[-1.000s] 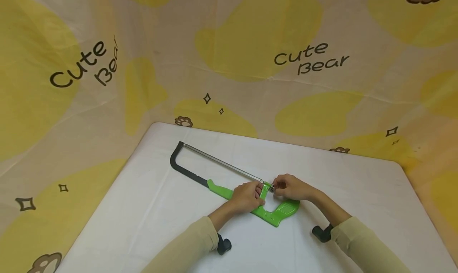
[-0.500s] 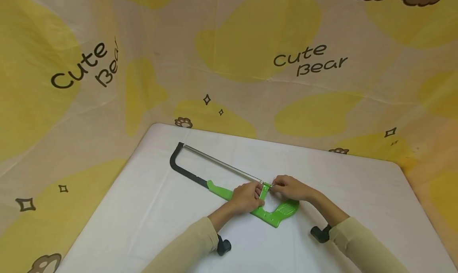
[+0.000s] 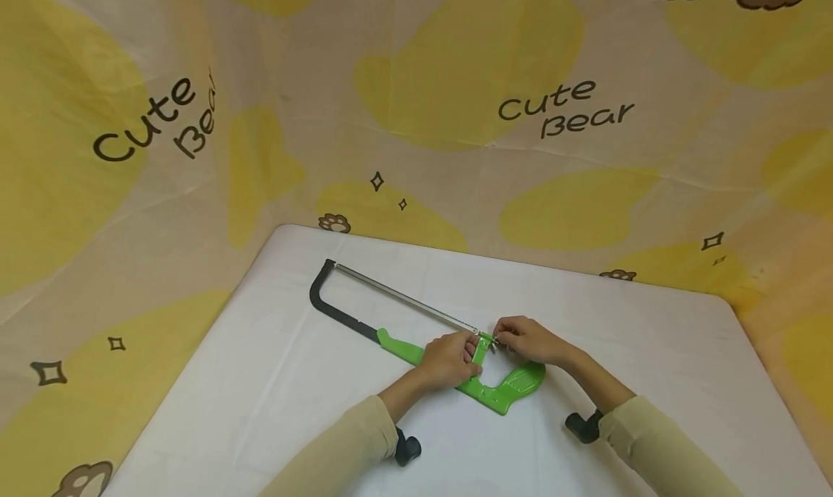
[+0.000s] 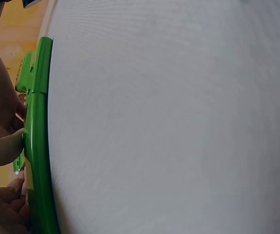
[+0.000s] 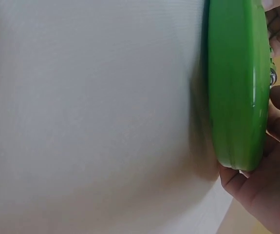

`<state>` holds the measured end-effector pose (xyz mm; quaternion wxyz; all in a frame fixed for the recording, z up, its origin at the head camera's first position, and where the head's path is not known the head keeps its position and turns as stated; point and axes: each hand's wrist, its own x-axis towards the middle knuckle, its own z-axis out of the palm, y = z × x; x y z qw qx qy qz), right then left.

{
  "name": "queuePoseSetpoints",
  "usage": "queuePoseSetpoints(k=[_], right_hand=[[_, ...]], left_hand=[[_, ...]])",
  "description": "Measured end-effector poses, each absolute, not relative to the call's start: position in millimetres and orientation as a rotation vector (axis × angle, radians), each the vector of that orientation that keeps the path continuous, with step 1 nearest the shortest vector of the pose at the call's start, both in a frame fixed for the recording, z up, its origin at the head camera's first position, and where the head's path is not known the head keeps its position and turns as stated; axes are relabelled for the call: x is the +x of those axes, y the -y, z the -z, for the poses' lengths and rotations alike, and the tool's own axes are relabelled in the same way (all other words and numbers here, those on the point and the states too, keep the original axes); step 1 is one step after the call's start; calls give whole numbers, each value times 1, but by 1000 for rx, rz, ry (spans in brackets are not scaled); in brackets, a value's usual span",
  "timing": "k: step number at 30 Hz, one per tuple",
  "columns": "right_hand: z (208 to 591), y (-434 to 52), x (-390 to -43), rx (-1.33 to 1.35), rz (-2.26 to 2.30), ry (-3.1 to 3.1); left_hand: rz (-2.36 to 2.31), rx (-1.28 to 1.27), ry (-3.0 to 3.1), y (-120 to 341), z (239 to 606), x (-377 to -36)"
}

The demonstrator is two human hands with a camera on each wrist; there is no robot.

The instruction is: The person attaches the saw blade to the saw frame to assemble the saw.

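A hacksaw with a green handle (image 3: 520,383) lies flat on the table in the head view. Its black front frame (image 3: 343,316) bends round at the far left, and a silver blade (image 3: 406,299) spans the far side. My left hand (image 3: 447,359) grips the green upright where the blade joins the handle end, its thumb (image 4: 3,148) on the green frame in the left wrist view. At the blade's handle end, my right hand (image 3: 530,340) pinches a small metal wing nut (image 3: 493,344), partly hidden by the fingers. The handle fills the right wrist view's right side.
The white table (image 3: 260,381) runs to a back edge against a yellow-patterned cloth wall (image 3: 442,128). Dark wrist-worn pieces (image 3: 408,450) stick out below both sleeves.
My right fingers have shifted slightly about the wing nut, which shows at a different angle. My left hand and the hacksaw have stayed in place.
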<state>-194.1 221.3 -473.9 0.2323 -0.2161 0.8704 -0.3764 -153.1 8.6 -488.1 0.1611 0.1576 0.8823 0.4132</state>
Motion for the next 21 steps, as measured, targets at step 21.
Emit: queuePoseSetpoints(k=[21], right_hand=[[470,-223,-188,-676,1094,-2493]], left_hand=[[-1158,454,-2534,-9,489,-154]])
